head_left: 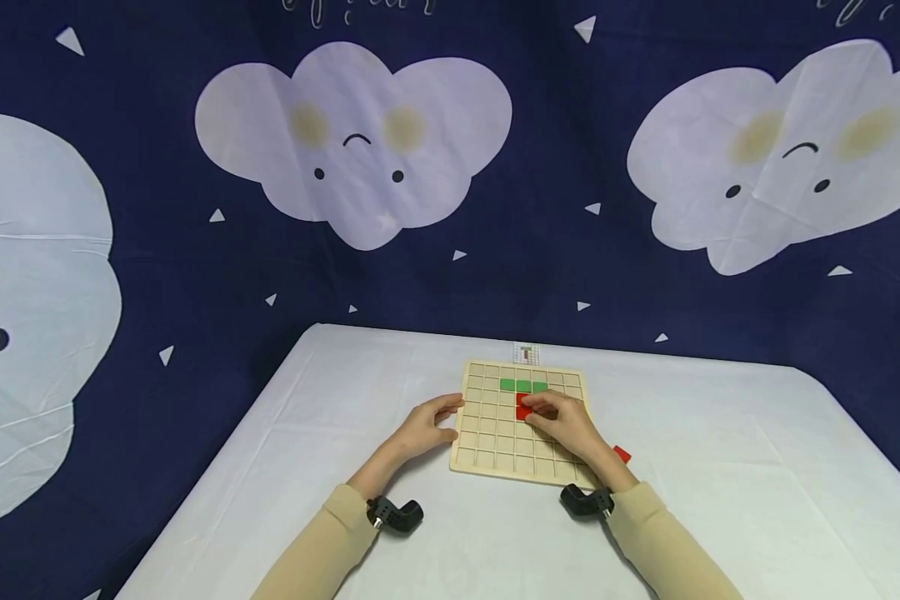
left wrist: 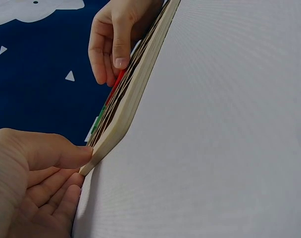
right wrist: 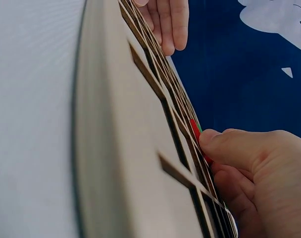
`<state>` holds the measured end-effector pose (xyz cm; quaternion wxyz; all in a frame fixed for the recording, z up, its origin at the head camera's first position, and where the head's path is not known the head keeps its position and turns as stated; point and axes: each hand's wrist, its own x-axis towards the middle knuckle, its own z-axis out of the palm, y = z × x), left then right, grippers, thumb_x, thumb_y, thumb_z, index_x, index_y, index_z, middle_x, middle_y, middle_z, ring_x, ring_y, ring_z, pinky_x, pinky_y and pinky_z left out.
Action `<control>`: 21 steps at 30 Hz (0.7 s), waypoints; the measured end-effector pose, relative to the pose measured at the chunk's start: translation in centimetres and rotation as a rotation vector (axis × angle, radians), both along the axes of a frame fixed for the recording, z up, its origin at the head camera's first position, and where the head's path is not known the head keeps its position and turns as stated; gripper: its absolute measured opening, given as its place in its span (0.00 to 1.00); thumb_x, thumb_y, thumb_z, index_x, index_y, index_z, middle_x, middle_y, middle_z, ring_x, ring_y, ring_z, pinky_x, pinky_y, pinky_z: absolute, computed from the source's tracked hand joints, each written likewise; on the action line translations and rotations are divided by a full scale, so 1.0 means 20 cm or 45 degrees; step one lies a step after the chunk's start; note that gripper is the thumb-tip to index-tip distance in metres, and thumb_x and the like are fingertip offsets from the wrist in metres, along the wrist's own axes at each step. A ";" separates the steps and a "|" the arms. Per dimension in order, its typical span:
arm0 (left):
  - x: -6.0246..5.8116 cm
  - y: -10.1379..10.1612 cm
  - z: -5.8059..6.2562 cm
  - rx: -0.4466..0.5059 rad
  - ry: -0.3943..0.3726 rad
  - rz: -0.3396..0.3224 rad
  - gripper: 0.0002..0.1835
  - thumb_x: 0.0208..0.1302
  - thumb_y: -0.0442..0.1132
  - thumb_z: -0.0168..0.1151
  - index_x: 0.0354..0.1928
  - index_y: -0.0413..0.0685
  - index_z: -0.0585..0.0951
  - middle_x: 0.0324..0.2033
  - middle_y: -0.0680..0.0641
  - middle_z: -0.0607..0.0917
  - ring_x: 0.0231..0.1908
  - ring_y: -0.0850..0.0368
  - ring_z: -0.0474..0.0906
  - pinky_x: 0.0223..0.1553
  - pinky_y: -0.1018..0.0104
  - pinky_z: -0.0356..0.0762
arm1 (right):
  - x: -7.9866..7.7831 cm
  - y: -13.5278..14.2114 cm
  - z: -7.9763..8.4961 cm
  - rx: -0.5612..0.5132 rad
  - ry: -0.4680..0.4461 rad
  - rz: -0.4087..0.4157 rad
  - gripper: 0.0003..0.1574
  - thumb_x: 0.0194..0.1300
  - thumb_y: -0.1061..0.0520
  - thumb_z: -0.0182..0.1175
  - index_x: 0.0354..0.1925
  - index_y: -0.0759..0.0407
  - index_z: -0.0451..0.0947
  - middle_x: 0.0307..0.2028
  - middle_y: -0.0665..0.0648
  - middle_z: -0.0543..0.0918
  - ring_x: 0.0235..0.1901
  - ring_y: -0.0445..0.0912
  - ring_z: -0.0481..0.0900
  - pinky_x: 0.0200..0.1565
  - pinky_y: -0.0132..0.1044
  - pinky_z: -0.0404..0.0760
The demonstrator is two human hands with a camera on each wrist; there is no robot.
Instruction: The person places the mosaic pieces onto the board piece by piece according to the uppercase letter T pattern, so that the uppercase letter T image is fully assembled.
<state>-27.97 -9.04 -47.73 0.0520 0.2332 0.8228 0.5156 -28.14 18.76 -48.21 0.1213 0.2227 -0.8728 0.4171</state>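
A wooden grid board (head_left: 487,454) lies on the white table. Three green square tiles (head_left: 523,386) form a row in its upper part, with red square tiles (head_left: 522,412) in a column below the middle one. My right hand (head_left: 566,423) reaches over the board and pinches the lower red tile; in the right wrist view its thumb tip meets the red tile (right wrist: 194,128). At the board's left edge, my left hand (head_left: 422,427) has thumb and fingers spread apart, fingertips touching the rim. The left wrist view shows its thumb (left wrist: 74,153) against the wooden edge.
Another red tile (head_left: 622,454) lies on the table right of the board, beside my right forearm. A small printed grid card (head_left: 527,353) sits behind the board's far edge. A dark blue cloth (head_left: 435,292) with clouds hangs behind the table (head_left: 720,467).
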 end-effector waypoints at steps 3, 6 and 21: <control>0.00 0.00 0.00 0.006 -0.008 0.006 0.35 0.50 0.20 0.61 0.64 0.30 0.66 0.57 0.37 0.75 0.59 0.46 0.69 0.62 0.65 0.67 | 0.00 0.00 0.00 0.001 -0.010 0.003 0.16 0.54 0.63 0.68 0.44 0.60 0.83 0.40 0.53 0.84 0.35 0.44 0.81 0.38 0.34 0.82; 0.00 0.00 0.00 0.005 -0.017 0.001 0.35 0.50 0.20 0.61 0.64 0.30 0.66 0.57 0.37 0.74 0.59 0.46 0.69 0.62 0.65 0.67 | 0.00 0.01 0.03 -0.071 -0.086 0.026 0.16 0.57 0.61 0.67 0.46 0.62 0.81 0.41 0.55 0.84 0.37 0.45 0.81 0.40 0.33 0.82; 0.00 0.00 0.01 -0.037 -0.005 0.019 0.35 0.51 0.21 0.62 0.64 0.32 0.66 0.58 0.38 0.74 0.60 0.47 0.69 0.62 0.64 0.67 | 0.20 0.39 0.34 -0.280 -0.314 0.045 0.25 0.64 0.56 0.62 0.57 0.66 0.73 0.53 0.65 0.77 0.48 0.45 0.79 0.47 0.28 0.80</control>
